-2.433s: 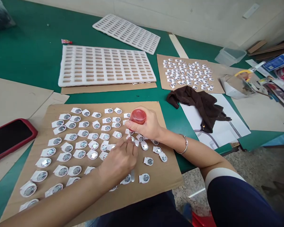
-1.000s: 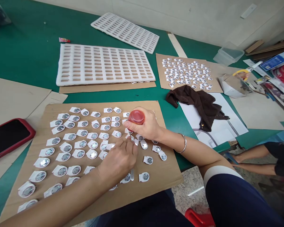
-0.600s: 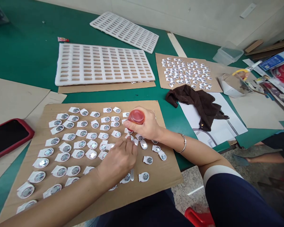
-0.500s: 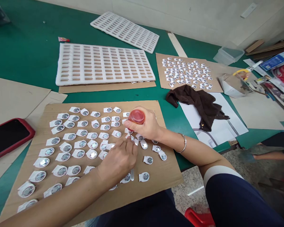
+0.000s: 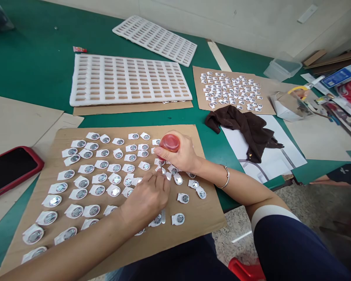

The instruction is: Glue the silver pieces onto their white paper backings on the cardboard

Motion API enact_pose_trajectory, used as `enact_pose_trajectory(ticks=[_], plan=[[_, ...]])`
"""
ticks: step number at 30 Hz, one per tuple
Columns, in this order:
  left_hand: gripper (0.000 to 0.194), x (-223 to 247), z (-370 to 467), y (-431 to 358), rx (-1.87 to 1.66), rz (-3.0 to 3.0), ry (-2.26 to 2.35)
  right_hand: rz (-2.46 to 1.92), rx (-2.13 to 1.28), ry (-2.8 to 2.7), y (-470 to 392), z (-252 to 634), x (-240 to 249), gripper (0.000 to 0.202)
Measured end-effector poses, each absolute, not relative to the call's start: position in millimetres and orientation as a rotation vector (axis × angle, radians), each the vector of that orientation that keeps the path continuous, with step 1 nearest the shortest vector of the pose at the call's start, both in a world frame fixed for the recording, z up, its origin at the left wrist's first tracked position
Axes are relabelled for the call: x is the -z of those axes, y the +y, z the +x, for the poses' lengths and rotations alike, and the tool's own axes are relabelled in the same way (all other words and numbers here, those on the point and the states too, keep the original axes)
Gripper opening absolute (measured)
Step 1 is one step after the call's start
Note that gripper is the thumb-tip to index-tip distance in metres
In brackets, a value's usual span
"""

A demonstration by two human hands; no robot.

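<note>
My right hand [image 5: 183,153] is wrapped round a red rounded handle [image 5: 170,143], from which a thin metal shaft points down at the small parts. My left hand [image 5: 151,195] lies just below it, fingers curled together near the shaft's tip; what they pinch is hidden. A thin metal strip [image 5: 163,216] shows beneath the left hand. Both hands are over a brown cardboard sheet [image 5: 193,234] that bears several small white tabbed pieces with round silver centres, one [image 5: 178,219] near the front right.
White slotted trays [image 5: 128,80] lie behind the cardboard on the green table [image 5: 32,70]. A red-edged phone [image 5: 11,169] is at left. At right are a brown cloth [image 5: 245,127], another cardboard with small pieces [image 5: 201,93] and a container with yellow-handled scissors [image 5: 298,91].
Both hands keep nearly the same place; the right hand and red handle have shifted very slightly. At the far right edge, another person's arm and dark clothing have moved.
</note>
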State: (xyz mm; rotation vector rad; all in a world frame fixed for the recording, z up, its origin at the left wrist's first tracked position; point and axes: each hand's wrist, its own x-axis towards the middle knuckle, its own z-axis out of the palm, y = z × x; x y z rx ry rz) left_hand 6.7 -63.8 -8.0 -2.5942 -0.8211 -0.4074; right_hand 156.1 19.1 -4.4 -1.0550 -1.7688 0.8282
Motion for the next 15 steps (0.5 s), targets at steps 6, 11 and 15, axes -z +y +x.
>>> enact_pose_trajectory(ticks=[6,11,15], plan=[[0.032,9.0,6.6,-63.1,0.435,-2.590,-0.817,-1.050,-0.832,-1.779,18.7,156.8,2.9,0.027],[0.033,7.4,7.4,-63.0,0.429,-2.611,-0.818,-1.077,-0.818,-1.800,18.7,155.8,2.3,0.030],[0.033,6.5,7.3,-63.3,0.430,-2.608,-0.821,-1.073,-0.809,-1.803,18.9,155.2,3.3,0.031]])
